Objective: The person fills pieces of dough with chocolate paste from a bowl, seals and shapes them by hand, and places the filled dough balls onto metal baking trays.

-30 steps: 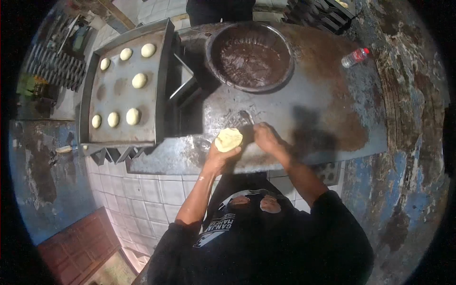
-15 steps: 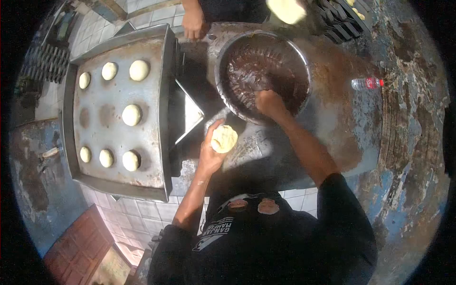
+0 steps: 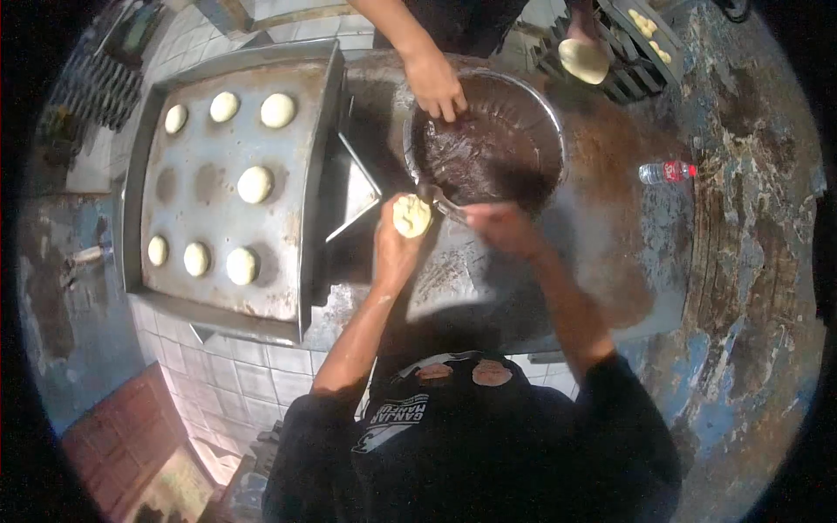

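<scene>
My left hand [image 3: 397, 234] is wrapped round a piece of pale dough [image 3: 411, 216], held up left of the basin's near rim. My right hand [image 3: 501, 228] grips a metal spoon [image 3: 445, 204], whose tip is beside the dough and carries something dark. Behind them a round metal basin [image 3: 562, 144] holds dark brown paste [image 3: 488, 161]. A co-worker's hand [image 3: 436, 85] reaches over the basin's far left edge, fingers pointing down to the paste. The co-worker's other hand, at the upper right, holds a flat dough piece [image 3: 583, 61].
A metal tray [image 3: 309, 218] with several dough balls stands at the left, on dark folded metal supports. A plastic bottle [image 3: 667, 172] with a red cap lies at the right. Dark racks and a tray with small dough pieces are at the upper right.
My right hand has moved out of the basin toward the dough in my left hand, bringing the spoon. The co-worker's hand has moved from the table edge over the basin.
</scene>
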A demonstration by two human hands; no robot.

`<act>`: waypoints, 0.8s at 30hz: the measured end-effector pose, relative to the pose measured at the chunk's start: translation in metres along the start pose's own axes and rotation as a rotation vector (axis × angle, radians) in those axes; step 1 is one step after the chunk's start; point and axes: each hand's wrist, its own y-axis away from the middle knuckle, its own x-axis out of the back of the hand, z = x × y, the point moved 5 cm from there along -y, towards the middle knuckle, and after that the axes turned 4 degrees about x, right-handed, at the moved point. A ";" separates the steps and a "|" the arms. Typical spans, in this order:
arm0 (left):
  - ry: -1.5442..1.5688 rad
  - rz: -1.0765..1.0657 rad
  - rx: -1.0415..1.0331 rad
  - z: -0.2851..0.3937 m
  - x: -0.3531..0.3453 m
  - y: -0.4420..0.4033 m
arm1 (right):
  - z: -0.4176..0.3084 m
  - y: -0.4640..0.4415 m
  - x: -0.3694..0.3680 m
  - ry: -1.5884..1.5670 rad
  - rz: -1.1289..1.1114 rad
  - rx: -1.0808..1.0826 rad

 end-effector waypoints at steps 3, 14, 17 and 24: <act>-0.016 0.023 -0.114 0.022 -0.019 0.008 | -0.030 0.051 -0.050 0.618 0.211 0.259; 0.181 -0.287 0.107 -0.045 -0.032 0.106 | 0.063 0.186 -0.057 0.835 0.350 0.351; 0.401 -0.527 0.155 -0.012 -0.057 0.170 | 0.056 0.174 -0.049 0.194 0.375 0.056; 0.176 -0.398 -0.061 0.006 -0.070 0.237 | -0.018 0.290 -0.084 0.408 0.290 0.515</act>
